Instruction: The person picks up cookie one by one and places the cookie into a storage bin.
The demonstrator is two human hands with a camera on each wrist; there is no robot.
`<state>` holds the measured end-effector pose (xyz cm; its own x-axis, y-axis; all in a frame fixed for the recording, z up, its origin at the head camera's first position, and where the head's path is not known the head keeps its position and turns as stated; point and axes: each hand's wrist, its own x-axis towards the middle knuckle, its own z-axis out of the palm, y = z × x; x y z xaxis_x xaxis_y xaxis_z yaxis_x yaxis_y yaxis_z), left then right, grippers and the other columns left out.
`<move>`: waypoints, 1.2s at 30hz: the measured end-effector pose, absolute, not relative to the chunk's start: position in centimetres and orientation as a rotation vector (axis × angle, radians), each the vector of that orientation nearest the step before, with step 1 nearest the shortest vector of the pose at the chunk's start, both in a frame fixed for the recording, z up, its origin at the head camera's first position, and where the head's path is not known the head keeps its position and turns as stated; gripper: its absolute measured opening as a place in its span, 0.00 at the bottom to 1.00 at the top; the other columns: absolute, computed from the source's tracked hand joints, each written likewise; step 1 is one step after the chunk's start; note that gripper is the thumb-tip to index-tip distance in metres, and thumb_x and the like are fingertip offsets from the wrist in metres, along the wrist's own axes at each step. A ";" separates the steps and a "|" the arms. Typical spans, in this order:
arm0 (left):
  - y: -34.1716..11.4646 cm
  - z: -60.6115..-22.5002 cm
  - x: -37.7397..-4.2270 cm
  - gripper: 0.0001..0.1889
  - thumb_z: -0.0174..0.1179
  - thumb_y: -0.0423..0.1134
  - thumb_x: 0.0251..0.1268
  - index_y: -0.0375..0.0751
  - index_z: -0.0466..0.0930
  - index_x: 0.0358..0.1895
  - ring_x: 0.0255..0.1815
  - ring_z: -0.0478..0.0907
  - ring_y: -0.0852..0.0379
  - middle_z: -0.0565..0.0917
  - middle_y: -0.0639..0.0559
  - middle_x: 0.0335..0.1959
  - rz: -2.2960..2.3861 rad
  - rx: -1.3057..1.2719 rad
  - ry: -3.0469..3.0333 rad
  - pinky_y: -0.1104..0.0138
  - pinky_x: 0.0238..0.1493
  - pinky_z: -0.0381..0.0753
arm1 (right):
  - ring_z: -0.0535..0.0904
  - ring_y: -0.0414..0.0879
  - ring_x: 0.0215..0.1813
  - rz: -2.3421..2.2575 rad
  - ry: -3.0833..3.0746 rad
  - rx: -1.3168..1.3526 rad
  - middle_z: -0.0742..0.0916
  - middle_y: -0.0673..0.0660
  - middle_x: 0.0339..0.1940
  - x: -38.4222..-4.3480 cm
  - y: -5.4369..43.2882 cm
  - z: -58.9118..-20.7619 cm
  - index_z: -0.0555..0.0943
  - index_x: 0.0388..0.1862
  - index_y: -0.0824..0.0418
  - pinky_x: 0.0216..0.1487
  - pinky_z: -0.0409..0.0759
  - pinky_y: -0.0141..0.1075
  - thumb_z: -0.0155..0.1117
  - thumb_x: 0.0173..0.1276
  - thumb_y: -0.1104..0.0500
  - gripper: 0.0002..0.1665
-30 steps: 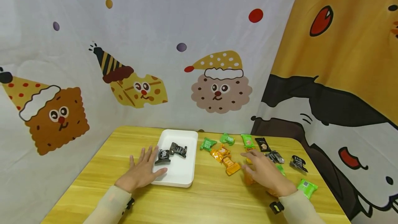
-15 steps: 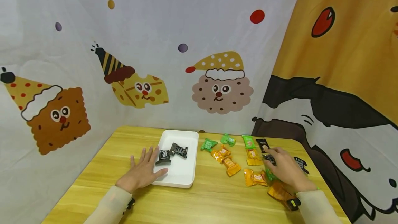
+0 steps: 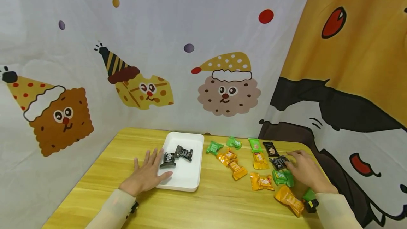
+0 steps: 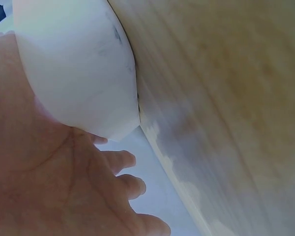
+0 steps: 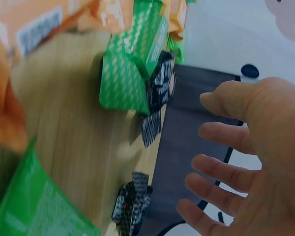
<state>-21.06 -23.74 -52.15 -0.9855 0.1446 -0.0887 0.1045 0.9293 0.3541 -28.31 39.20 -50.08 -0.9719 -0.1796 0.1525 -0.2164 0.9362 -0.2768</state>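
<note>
White tray (image 3: 184, 176) is touched by spread left hand (image 3: 144, 174). Right hand (image 3: 306, 170) is held spread near a black packet (image 3: 278, 163).

Surface (image 3: 219, 202): yellow wood grain, rounded far corners. Behind it: white, lightly creased cloth wall (image 3: 152, 17), printed with dots, square biscuit (image 3: 74, 119), cheese wedge (image 3: 144, 96), round cookie (image 3: 229, 103), all hatted. Right: orange panel (image 3: 313, 56) with bold cartoon shapes.
</note>
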 end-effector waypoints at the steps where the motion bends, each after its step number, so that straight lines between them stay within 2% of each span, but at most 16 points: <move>1: -23.7 -52.2 -21.0 0.58 0.57 0.75 0.86 0.44 0.41 1.00 1.00 0.35 0.23 0.41 0.33 1.00 0.541 0.194 2.974 0.12 0.87 0.28 | 0.83 0.83 0.67 0.445 -2.971 0.292 0.80 0.84 0.74 -28.3 39.4 -50.0 0.83 0.79 0.72 0.61 0.86 0.78 0.73 0.85 0.56 0.32; 7: -23.8 -52.1 -21.1 0.58 0.57 0.74 0.86 0.44 0.41 1.00 1.00 0.32 0.23 0.40 0.33 1.00 0.551 0.198 2.972 0.14 0.89 0.28 | 0.78 0.88 0.69 0.453 -3.006 0.230 0.78 0.84 0.76 -28.3 41.0 -50.0 0.82 0.81 0.71 0.56 0.82 0.82 0.72 0.85 0.55 0.33; 18: -23.8 -52.1 -21.2 0.58 0.57 0.74 0.87 0.42 0.42 0.99 1.00 0.33 0.22 0.40 0.33 1.00 0.554 0.199 2.972 0.14 0.90 0.31 | 0.69 0.93 0.73 0.468 -3.057 0.129 0.74 0.88 0.78 -28.6 42.6 -50.4 0.79 0.83 0.71 0.64 0.72 0.89 0.70 0.88 0.53 0.34; 26: -23.8 -52.1 -21.1 0.58 0.57 0.74 0.87 0.42 0.42 0.99 1.00 0.34 0.22 0.40 0.33 1.00 0.553 0.206 2.975 0.14 0.89 0.31 | 0.68 0.94 0.73 0.459 -3.088 0.098 0.73 0.90 0.77 -29.1 43.3 -50.8 0.78 0.82 0.73 0.64 0.72 0.90 0.68 0.87 0.53 0.35; 36: -23.7 -52.0 -21.1 0.57 0.57 0.74 0.87 0.42 0.42 0.99 1.00 0.34 0.23 0.41 0.34 1.00 0.559 0.202 2.972 0.14 0.89 0.31 | 0.68 0.95 0.73 0.473 -3.108 0.140 0.72 0.92 0.77 -29.4 43.9 -51.5 0.78 0.81 0.75 0.66 0.73 0.89 0.71 0.86 0.54 0.35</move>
